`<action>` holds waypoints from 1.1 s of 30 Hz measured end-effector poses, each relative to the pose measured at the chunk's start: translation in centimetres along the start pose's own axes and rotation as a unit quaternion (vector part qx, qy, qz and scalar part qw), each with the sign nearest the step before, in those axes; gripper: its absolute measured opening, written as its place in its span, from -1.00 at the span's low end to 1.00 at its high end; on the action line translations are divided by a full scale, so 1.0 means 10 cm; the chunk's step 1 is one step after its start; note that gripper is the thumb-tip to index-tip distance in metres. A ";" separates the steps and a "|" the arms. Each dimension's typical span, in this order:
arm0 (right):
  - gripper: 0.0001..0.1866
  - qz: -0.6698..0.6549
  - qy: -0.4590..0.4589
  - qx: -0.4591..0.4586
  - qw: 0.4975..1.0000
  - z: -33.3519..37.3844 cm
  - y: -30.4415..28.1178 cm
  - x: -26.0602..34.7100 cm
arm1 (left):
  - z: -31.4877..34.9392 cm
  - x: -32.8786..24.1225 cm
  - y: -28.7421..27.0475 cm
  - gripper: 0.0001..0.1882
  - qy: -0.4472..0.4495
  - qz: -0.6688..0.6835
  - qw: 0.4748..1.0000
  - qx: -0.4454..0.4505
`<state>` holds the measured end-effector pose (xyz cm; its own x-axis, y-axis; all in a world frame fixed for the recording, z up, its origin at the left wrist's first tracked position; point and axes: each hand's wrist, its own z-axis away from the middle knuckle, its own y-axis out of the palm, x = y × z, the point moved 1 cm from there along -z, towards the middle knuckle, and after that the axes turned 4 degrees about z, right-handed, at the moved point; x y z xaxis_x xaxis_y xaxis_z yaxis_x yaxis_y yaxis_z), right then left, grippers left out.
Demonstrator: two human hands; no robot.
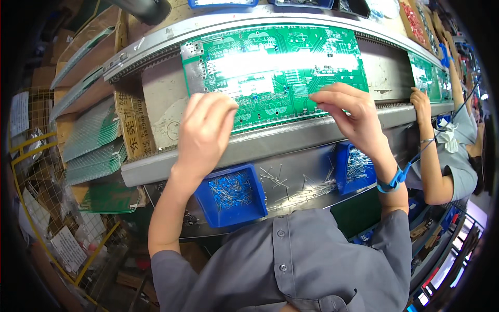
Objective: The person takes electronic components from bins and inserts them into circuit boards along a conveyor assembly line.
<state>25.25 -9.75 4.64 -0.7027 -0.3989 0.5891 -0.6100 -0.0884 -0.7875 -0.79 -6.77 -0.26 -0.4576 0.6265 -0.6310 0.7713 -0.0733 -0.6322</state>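
Circuit board lies crosswise (both hands touching).

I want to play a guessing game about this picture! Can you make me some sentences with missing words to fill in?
1. Both hands rest on a big circuit board coloured ____.
2. The bin below the left hand is coloured ____.
3. The strap behind the right hand sits on the ____.

Missing words: green; blue; wrist
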 end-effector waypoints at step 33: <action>-0.88 -0.060 -0.044 -0.027 0.997 -0.41 0.74 -0.03 | -0.01 0.15 -0.28 -0.86 -0.200 0.154 0.966 -0.058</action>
<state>19.44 -6.50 -0.66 -0.5901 -0.4663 0.6590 -0.7085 -0.0923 -0.6997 -3.59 -5.52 0.59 -0.3155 0.2373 -0.9188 0.9317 -0.1061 -0.3473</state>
